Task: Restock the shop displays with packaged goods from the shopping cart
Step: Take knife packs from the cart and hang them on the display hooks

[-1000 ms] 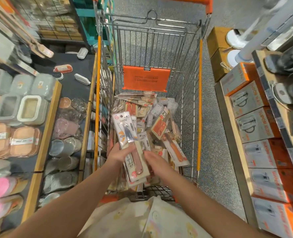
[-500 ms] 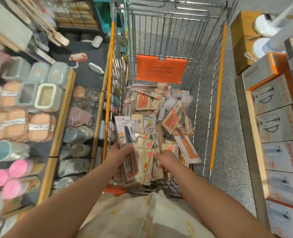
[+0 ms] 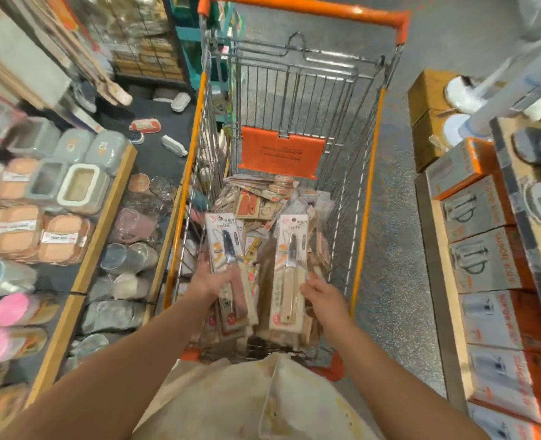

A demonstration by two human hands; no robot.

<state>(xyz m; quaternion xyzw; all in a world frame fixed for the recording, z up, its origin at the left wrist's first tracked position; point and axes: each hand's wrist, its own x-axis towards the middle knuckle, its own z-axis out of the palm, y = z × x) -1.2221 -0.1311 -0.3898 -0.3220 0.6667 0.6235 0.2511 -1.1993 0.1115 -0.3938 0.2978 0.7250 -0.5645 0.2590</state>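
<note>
A wire shopping cart (image 3: 366, 192) with orange trim stands in front of me, its bottom covered by a heap of packaged goods (image 3: 262, 204). My left hand (image 3: 210, 281) grips a stack of carded knife packs (image 3: 227, 249) above the heap, on its left side. My right hand (image 3: 323, 295) holds a single knife pack (image 3: 289, 265) with a pale handle by its right edge, lifted upright over the heap. The two packs are apart, side by side.
A low display on the left holds lidded containers (image 3: 75, 185), soap boxes (image 3: 59, 239) and wrapped cups (image 3: 126, 255). Boxed jugs (image 3: 475, 258) line the shelf on the right. Brown cartons (image 3: 427, 100) sit on the speckled floor beyond. An orange flap (image 3: 281, 152) hangs in the cart.
My right hand has drawn one pale-handled knife pack out of the heap and raised it. My left hand keeps its stack. The camera tilted up, showing the cart handle.
</note>
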